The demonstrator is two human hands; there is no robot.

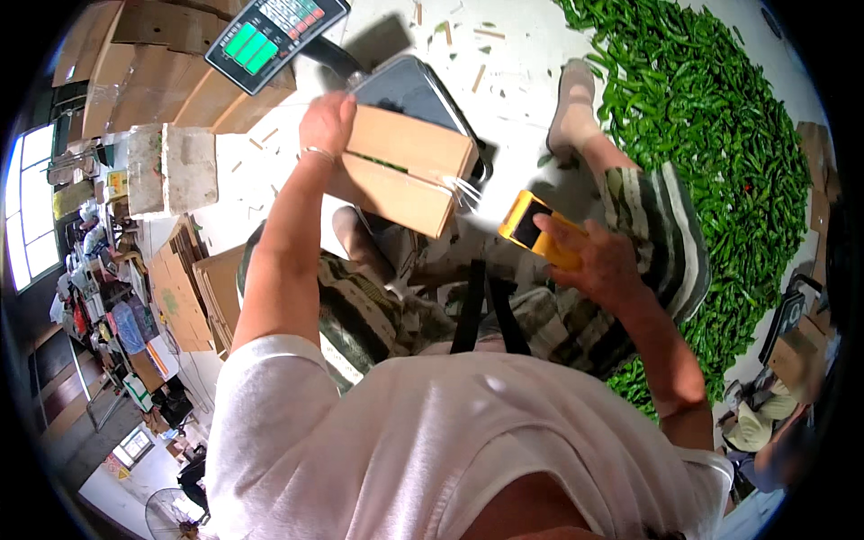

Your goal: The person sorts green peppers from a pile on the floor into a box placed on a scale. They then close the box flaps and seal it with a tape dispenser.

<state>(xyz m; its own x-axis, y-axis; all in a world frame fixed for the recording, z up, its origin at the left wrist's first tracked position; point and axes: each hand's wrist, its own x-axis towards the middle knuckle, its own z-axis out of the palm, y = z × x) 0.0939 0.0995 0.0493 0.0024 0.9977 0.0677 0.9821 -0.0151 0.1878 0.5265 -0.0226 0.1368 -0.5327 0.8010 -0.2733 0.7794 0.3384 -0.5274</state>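
Head-worn fisheye, steeply downward, close.

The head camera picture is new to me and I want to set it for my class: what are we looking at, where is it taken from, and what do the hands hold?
There is no machine: a person wears a wide-angle camera on the head, looking down, so straight edges bend near the rim. The left hand grips a brown cardboard box, closed except for a narrow gap between its flaps, above a dark weighing scale with a green-lit display panel. The right hand holds a yellow tape dispenser. On the pale floor lies a big heap of green peppers. Flattened cartons are stacked on the person's left.
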